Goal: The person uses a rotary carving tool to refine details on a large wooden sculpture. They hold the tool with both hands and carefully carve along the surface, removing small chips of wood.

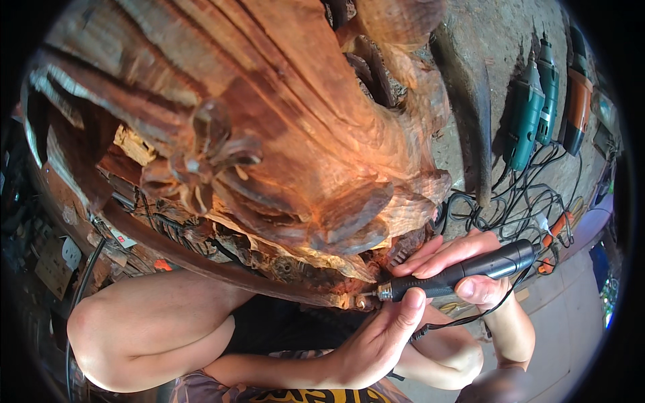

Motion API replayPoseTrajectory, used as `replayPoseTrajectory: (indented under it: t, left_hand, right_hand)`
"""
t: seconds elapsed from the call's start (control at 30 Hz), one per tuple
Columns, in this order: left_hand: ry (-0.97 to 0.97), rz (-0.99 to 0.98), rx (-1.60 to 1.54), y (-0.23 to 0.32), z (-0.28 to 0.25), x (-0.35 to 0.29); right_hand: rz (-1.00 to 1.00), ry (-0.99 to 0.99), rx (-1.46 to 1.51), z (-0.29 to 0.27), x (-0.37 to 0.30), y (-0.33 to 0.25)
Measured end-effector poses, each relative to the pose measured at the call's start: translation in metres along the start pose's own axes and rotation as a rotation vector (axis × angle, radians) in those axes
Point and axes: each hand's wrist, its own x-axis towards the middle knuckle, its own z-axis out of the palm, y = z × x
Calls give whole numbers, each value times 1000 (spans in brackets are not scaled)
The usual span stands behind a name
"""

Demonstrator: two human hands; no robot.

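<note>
A large reddish-brown wood carving (289, 127) with grooves and raised petals fills the upper left and middle. In my right hand (480, 290) is a black handheld rotary tool (463, 271), its fingers over the far side and its thumb against the near side. My left hand (386, 329) supports the tool's front end; its thumb lies along the body, while its fingers are mostly hidden. The thin metal bit (367, 293) points left at the lower edge of the carving and appears to touch it. A carved flower (195, 164) stands out on the wood to the left.
Green rotary tools (525, 124) and an orange-and-black power tool (578, 101) lie at the upper right. Tangled black cords (500, 208) run below them. A dark curved wooden piece (478, 127) sits beside the carving. My bare legs (148, 329) are folded under its lower edge.
</note>
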Motion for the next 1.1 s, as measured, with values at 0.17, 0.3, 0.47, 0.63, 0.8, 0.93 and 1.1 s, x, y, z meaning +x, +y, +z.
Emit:
replayPoseTrajectory:
  t: [0.17,0.3,0.47,0.63,0.8,0.93,1.1]
  left_hand:
    - [-15,10,21,0,-3,0]
    - [-10,2,12,4,-2,3]
    - [-2,36,55,-1,-4,1]
    - [-31,-26,-13,-2,-7,3]
    - [-15,28,-12,1,-4,5]
    - [-116,-19,-1,3,-11,6]
    - [-143,-48,10,4,-11,5]
  right_hand:
    - [-5,-9,-31,0,1,-1]
    - [-16,-26,-32,-4,3,1]
    - [-39,-44,-66,-6,5,2]
    - [-27,-24,-71,-4,3,1]
    - [-27,-26,-55,-5,2,2]
    - [-41,-13,-51,-3,2,2]
    - [-49,-3,-54,-4,1,4]
